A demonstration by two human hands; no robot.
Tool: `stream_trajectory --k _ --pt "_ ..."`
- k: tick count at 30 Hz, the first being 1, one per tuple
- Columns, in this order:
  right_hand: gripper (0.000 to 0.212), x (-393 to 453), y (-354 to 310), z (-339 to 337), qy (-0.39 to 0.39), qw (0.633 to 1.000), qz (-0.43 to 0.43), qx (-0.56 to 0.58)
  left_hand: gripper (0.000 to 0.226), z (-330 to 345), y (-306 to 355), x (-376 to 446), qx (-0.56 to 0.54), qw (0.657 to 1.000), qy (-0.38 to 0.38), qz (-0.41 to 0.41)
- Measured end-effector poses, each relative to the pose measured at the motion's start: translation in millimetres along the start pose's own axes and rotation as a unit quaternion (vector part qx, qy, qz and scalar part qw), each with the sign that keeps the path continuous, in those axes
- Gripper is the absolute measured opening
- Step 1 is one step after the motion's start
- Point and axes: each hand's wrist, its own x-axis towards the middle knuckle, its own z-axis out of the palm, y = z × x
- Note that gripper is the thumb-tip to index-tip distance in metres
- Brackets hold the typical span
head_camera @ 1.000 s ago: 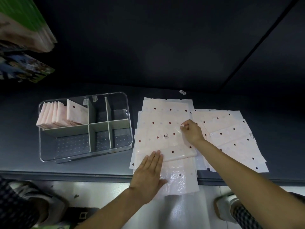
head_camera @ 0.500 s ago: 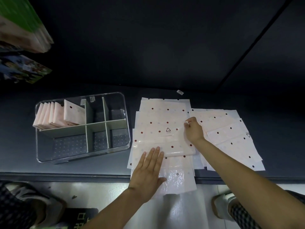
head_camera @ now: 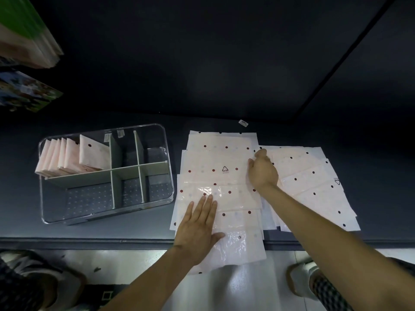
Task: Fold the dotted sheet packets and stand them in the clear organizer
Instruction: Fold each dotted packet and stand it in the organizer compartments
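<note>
Dark shelf (head_camera: 67, 232): left hand (head_camera: 197, 230) flat on recycling-marked dotted packet (head_camera: 220, 176), right hand (head_camera: 262, 169) pinching its edge.

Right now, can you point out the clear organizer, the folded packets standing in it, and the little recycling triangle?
clear organizer (head_camera: 167, 153): head view, right wall near the rim.
folded packets (head_camera: 94, 156): head view, face of the frontmost packet.
recycling triangle (head_camera: 225, 169): head view, printed mark on the flat sheet.
</note>
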Motion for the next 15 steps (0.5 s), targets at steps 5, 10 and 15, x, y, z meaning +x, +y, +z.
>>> stream_trajectory --k 5,10,15 --pt "0.044 -86.4 10.8 20.1 0.014 0.936 -0.345 -0.067 0.082 2.4 -3.7 2.4 0.024 1.000 -0.008 0.013" --pt "0.073 -125.5 54.0 33.2 -0.127 0.898 -0.370 -0.200 0.082 4.7 -10.0 5.0 0.022 0.999 -0.004 0.032" --pt "0.079 -119.4 103.0 17.9 -0.152 0.909 -0.307 -0.239 0.086 3.7 -29.9 -6.4 0.000 1.000 -0.010 0.018"
